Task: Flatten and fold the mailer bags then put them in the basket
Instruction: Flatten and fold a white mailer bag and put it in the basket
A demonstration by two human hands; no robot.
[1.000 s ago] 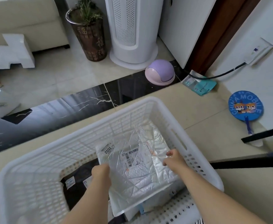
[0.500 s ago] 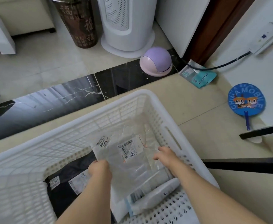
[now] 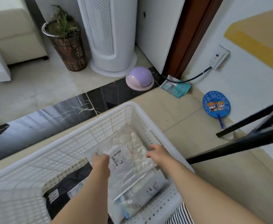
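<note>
A white plastic basket [image 3: 127,106] stands on the beige floor below me. A crinkled silver mailer bag [image 3: 132,168] with a barcode label lies inside it, on top of folded pale bags [image 3: 148,189]. A black mailer bag [image 3: 67,183] lies at the basket's left. My left hand [image 3: 101,161] is on the silver bag's left edge, its fingers bent down; whether they pinch the bag is hidden. My right hand [image 3: 156,152] hovers at the bag's right edge with loose, spread fingers that hold nothing.
Beyond the basket sit a purple dome bin [image 3: 139,78], a white tower appliance [image 3: 108,38] and a dark planter [image 3: 67,49]. To the right are a teal packet [image 3: 176,88], a blue hand fan [image 3: 216,105] and black bars [image 3: 245,143].
The silver bag has gone down into the basket onto the other bags. My right hand has let go of its right edge and lifted slightly.
</note>
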